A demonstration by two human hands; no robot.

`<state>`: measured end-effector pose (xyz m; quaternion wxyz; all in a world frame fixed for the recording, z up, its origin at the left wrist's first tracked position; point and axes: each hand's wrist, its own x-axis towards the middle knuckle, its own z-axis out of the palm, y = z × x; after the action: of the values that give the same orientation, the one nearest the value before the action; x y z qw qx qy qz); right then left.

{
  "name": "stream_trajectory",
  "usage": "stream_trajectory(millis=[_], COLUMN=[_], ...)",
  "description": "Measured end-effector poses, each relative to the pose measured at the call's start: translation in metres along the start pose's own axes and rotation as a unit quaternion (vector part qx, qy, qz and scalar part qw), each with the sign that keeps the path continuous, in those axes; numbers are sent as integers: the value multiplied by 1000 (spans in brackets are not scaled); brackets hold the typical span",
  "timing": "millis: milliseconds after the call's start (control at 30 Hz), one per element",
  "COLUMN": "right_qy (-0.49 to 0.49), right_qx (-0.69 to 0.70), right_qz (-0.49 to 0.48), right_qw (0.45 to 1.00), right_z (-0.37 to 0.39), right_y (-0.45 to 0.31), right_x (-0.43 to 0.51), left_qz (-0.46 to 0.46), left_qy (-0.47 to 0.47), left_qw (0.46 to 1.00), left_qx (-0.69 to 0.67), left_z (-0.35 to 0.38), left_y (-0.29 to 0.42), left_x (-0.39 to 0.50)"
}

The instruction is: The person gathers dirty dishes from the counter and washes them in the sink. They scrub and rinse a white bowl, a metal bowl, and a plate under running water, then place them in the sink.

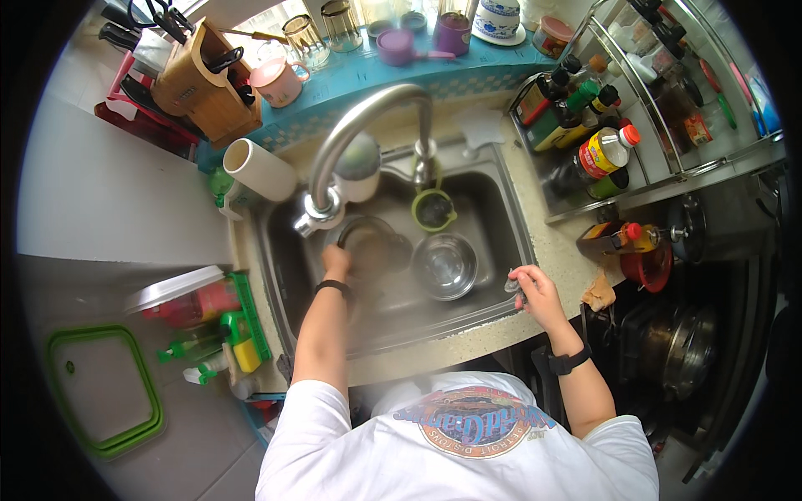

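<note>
Down in the stainless steel sink (401,313), my left hand (337,262) grips the dark rim of a round pan or lid (376,247); haze blurs it, and I cannot tell which it is. A shiny metal bowl (445,266) rests on the sink floor to its right. My right hand (536,293) is raised over the sink's right front edge. Its fingers pinch a small crumpled grey piece (512,283), perhaps a scourer. Between the hands, farther back, a green strainer (433,210) sits in the sink. The curved faucet (369,119) arches above.
A white cylinder (260,169) stands left of the faucet. On the blue sill (351,69) are a pink mug (276,81) and glasses. A knife block (197,81) is back left. Bottles, including a red-capped sauce bottle (601,153), fill the right rack. A yellow sponge (247,356) lies left.
</note>
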<state>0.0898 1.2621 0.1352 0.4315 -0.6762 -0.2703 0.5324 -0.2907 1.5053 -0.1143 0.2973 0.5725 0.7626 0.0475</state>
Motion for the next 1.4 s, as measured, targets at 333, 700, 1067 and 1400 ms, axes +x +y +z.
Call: stream_trajectory(millis=[333,700,1067,1400], right_qy=[-23,-149,-246,-292], right_qx=[-11,4,-473,-351], right_qz=[-15,-140,-543,-486], right_qw=[1000,979,649,745], right_z=[19,109,176,189], right_y=[-14,16,15,22], right_x=[9,62,48,27], left_qz=[345,260,263,245], left_qy=[176,166,153,182], left_qw=[922,940,876,878], left_qx=[27,-144,-373,-367], left_z=[-79,-126,-134,-147], left_y=[77,98,103,103], left_x=[-131,-220,-259,-274])
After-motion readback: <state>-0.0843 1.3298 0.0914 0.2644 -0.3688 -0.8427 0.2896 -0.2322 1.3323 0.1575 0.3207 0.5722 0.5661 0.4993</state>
